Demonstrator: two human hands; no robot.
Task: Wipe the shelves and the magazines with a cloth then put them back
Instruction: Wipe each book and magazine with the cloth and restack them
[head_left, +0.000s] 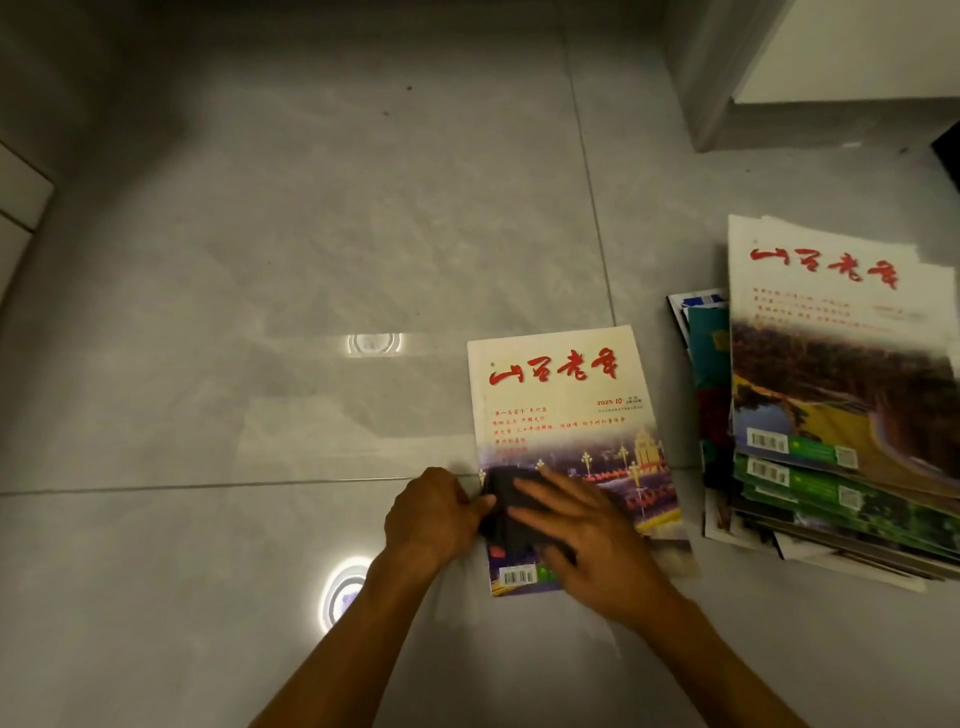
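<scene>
Here, close in, a single magazine (566, 415) lies flat on the tiled floor (311, 234), cover up, and it serves as the marker for everything else. On its near half rests a dark cloth (506, 506). The right hand (587, 540) lies spread on the cloth, fingers straight, pressing it down on the cover. The left hand (436, 514) sits at the magazine's left edge, fingers curled, and seems to pinch the cloth's near corner, though the fingertips are partly hidden.

To the right of the magazine, a little apart, a loose stack of magazines (831, 405) is fanned out on the floor. Beyond the stack, farther from the magazine, stands the foot of a white cabinet (831, 62); no shelf shows.

By my reckoning the wiping is midway: this copy is under the cloth now, which of the stack is already wiped I cannot tell, and putting everything back is not yet done.
</scene>
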